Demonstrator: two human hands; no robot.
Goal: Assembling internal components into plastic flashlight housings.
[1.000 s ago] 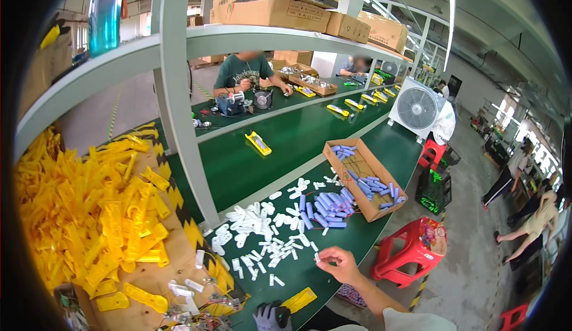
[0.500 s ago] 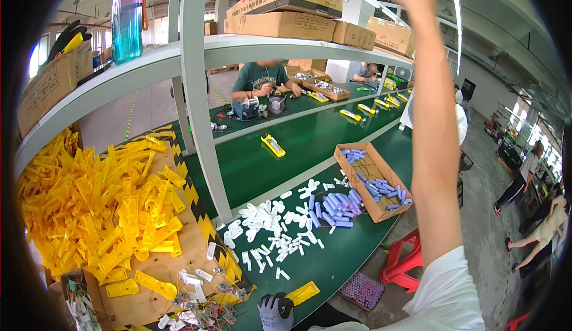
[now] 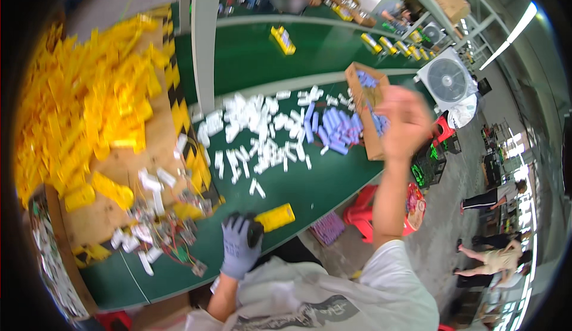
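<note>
My left hand [image 3: 241, 241], in a grey glove with dark fingertips, is closed on one end of a yellow plastic casing [image 3: 276, 217] at the near edge of the green bench. My bare right hand [image 3: 408, 119] is raised in front of a cardboard box [image 3: 373, 137] of blue-purple cylindrical cells, hiding part of it. Motion smears its fingers, and nothing can be made out in them. Between the hands, small white plastic parts [image 3: 247, 116] lie scattered beside a pile of loose blue-purple cells [image 3: 336, 129].
Yellow casings [image 3: 89, 116] heap up on the left board. Wired parts [image 3: 179, 230] lie closer to me. A grey post [image 3: 204, 45] rises by the green conveyor [image 3: 238, 51], which carries yellow assemblies [image 3: 283, 40]. Right of the bench stand a red stool [image 3: 360, 212] and a fan [image 3: 445, 79].
My right hand has come down from high overhead to in front of the cell box. The view has tilted downward. My left hand still holds the yellow casing.
</note>
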